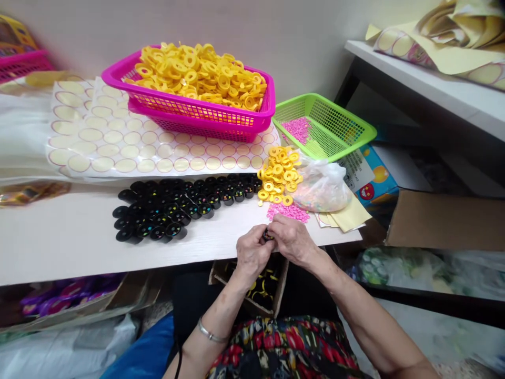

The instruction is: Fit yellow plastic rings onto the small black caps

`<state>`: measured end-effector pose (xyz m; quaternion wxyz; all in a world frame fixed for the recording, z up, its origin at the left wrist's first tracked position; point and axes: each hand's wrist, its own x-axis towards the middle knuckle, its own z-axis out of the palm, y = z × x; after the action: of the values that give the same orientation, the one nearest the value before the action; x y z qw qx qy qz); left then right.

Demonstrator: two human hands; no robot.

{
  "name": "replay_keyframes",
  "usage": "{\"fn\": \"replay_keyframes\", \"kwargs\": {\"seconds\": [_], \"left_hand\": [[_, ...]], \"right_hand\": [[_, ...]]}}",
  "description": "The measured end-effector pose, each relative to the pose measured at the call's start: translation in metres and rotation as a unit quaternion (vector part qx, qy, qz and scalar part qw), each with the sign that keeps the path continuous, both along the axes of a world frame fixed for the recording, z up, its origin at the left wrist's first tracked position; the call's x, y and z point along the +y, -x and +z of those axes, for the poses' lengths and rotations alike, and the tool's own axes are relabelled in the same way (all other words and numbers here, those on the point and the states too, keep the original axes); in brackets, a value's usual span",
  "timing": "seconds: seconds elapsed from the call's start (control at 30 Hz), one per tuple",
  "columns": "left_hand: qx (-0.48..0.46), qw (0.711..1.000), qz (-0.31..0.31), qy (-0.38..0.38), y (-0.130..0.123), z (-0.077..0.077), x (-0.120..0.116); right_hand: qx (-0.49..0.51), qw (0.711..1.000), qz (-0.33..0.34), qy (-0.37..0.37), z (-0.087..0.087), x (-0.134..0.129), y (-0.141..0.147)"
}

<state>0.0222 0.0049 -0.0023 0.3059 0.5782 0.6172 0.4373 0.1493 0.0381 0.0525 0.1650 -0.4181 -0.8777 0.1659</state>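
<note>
My left hand (252,249) has its fingers wrapped round a small black cup (268,235) at the table's front edge. My right hand (291,239) presses its closed fingertips onto the same cup from the right. Just beyond my hands lies a small heap of pink pieces (288,212). Behind that is a pile of yellow rings (278,176), beside a tied clear plastic bag (325,187). To the left, rows of black cups (165,208) stand on the white table (221,237), some with coloured bits inside.
A magenta basket (197,113) heaped with yellow rings sits on sticker sheets (98,137). Behind the bag is a green basket (343,118) with pink pieces. An open cardboard box (280,287) holding black and yellow parts is below my hands. A white shelf (434,79) stands at right.
</note>
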Motion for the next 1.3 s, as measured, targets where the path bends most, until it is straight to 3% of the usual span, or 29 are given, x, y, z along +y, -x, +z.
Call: {"fn": "replay_keyframes", "kwargs": {"seconds": [0.2,0.4,0.53,0.67,0.83,0.97,1.13,1.3], "left_hand": [[0.016,1.0,-0.007,-0.002,0.0,0.001,0.0],[0.014,1.0,-0.003,0.0,0.0,-0.001,0.0],[0.017,1.0,0.002,0.007,0.0,-0.003,0.001],[0.025,1.0,0.003,-0.002,0.0,-0.004,0.001],[0.015,1.0,0.006,-0.002,0.0,-0.002,0.002],[0.005,1.0,0.02,-0.011,0.001,-0.006,0.003],[0.0,0.999,0.026,-0.029,0.001,-0.01,0.004],[0.007,0.999,0.032,-0.034,0.001,-0.009,0.005]], "right_hand": [[-0.037,0.999,-0.016,0.017,0.005,-0.001,0.004],[-0.028,0.994,-0.087,0.051,0.002,-0.002,0.01],[0.099,0.984,-0.105,0.107,-0.002,-0.002,0.006],[0.247,0.95,-0.095,0.168,-0.009,-0.005,-0.007],[0.314,0.917,-0.213,0.121,-0.024,-0.009,-0.029],[0.246,0.928,-0.28,0.028,-0.031,-0.002,-0.035],[0.052,0.952,-0.294,-0.061,-0.022,0.026,-0.018],[-0.119,0.96,-0.241,-0.08,-0.012,0.051,0.005]]}}
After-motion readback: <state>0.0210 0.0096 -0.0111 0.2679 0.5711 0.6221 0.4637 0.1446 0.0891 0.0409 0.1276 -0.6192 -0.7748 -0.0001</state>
